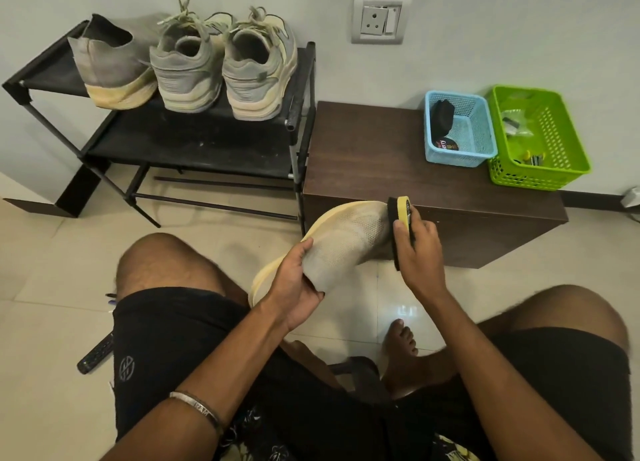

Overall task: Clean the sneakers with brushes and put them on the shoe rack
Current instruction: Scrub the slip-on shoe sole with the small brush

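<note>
A grey knit sneaker (346,239) with a pale yellow sole is held above the floor, toe pointing away. My left hand (294,284) grips it at the heel opening. My right hand (419,249) holds a yellow-backed brush (400,218) with black bristles pressed against the sneaker's right side near the toe. On the top shelf of the black shoe rack (194,138) stand its matching grey sneaker (110,66) and a pair of grey laced sneakers (221,66), heels toward me.
A dark brown low cabinet (381,170) stands right of the rack, carrying a blue basket (460,131) and a green basket (540,138) with small items. A wall socket (379,17) is above. A remote control (97,355) lies on the tiled floor by my left thigh.
</note>
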